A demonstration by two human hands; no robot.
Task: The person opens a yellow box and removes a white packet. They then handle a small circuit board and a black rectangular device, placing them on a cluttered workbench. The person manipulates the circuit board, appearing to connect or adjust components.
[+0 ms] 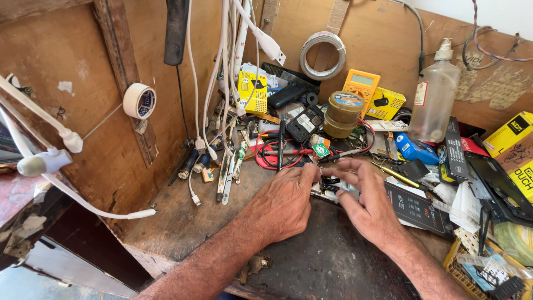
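Wooden worktop (pixel 183 222), cluttered with cables, tools and boxes against a plywood backboard.

Left hand (pixel 283 203) and right hand (pixel 369 208) meet at the worktop centre, fingertips pressed onto a small dark electronic part (pixel 331 185); exact grip cannot be told. Black flat box (pixel 417 210) lies just beside the right hand. Yellow multimeter (pixel 361 84) and brown-lidded jar (pixel 342 114) stand behind.
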